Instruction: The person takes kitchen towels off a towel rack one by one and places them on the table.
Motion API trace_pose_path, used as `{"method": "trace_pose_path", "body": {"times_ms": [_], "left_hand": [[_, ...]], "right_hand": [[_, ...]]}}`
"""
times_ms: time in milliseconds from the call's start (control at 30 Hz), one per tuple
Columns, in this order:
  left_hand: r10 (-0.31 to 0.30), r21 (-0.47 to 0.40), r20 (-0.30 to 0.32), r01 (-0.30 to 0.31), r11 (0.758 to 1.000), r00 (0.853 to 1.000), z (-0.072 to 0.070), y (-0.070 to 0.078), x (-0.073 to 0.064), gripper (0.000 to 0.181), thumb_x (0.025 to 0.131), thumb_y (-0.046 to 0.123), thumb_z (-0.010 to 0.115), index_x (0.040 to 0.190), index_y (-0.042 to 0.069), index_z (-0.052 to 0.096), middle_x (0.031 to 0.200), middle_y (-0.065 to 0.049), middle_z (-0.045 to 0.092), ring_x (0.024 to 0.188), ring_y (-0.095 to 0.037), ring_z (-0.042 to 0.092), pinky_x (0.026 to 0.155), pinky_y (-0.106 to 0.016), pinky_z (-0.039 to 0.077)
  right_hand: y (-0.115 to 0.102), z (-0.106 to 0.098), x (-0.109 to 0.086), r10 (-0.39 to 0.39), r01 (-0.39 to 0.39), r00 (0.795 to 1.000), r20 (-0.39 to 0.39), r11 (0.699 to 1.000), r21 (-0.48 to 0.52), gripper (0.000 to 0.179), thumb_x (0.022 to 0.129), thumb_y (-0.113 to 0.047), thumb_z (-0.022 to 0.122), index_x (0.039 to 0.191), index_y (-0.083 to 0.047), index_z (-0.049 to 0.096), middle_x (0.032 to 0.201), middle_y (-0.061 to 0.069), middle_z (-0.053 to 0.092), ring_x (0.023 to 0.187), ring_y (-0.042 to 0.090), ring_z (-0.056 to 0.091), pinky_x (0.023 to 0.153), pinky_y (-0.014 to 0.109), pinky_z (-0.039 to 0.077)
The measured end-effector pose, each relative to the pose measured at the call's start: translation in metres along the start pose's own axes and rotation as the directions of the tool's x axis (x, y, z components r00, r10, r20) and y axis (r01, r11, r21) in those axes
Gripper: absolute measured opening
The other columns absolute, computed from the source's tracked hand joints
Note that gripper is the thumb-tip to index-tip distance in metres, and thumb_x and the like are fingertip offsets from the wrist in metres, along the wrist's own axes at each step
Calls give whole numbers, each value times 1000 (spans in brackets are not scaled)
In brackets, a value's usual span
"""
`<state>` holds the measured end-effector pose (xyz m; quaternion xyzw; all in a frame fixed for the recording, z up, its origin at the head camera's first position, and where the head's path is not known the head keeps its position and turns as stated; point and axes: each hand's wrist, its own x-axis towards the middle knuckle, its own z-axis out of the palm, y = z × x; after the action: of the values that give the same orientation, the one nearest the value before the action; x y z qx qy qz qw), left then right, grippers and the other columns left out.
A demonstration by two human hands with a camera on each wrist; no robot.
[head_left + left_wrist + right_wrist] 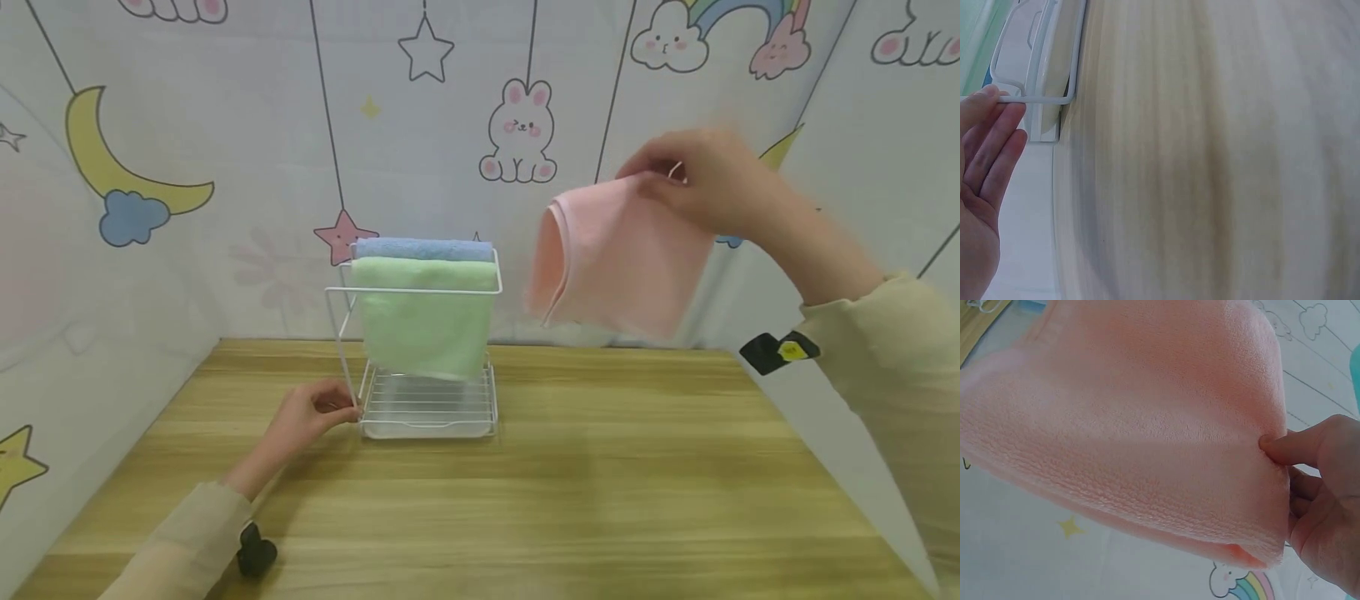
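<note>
My right hand (708, 179) pinches a folded pink towel (618, 258) by its upper edge and holds it in the air to the right of the rack. Its fold shows as a loop at the left end. In the right wrist view the thumb presses on the fluffy pink towel (1147, 425). A white wire rack (412, 292) stands on the table, with a green towel (427, 321) draped over a front bar and a blue towel (423, 248) behind it. My left hand (315, 412) pinches the rack's lower left wire, thumb and fingertips around it in the left wrist view.
The rack has a wire shelf over a white tray (427, 429) at its base. Under it lies a wood-grain table (570, 500). A cloth backdrop (262, 167) with cartoon prints rises right behind the table's back edge and along both sides.
</note>
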<state>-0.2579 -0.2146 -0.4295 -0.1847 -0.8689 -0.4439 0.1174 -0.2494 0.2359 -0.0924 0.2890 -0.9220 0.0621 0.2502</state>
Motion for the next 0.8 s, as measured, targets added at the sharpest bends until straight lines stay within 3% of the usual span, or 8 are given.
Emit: {"method": "trace_pose_path", "body": {"times_ms": [167, 500, 800], "left_hand": [[-17, 22, 6, 17, 1000, 1000, -1, 3, -1, 14, 75, 14, 77, 83, 9, 66, 81, -7, 72, 69, 0, 64, 63, -18, 54], [-17, 31, 18, 16, 999, 1000, -10, 42, -7, 11, 77, 3, 73, 84, -1, 65, 81, -16, 71, 70, -11, 67, 64, -19, 55], [-20, 17, 30, 19, 1000, 999, -11, 43, -6, 12, 77, 3, 73, 85, -2, 65, 82, -15, 71, 72, -9, 67, 64, -18, 55]], "right_hand": [[8, 24, -13, -7, 4, 999, 52, 998, 55, 20, 91, -9, 55, 103, -13, 70, 98, 7, 70, 84, 20, 58, 74, 35, 46], [19, 76, -32, 9, -39, 983, 182, 986, 160, 18, 89, -10, 59, 99, -20, 70, 94, -3, 71, 86, 13, 60, 76, 33, 50], [19, 101, -44, -29, -26, 969, 247, 975, 220, 18, 87, -8, 63, 96, -22, 71, 90, -7, 71, 81, 9, 60, 72, 29, 50]]}}
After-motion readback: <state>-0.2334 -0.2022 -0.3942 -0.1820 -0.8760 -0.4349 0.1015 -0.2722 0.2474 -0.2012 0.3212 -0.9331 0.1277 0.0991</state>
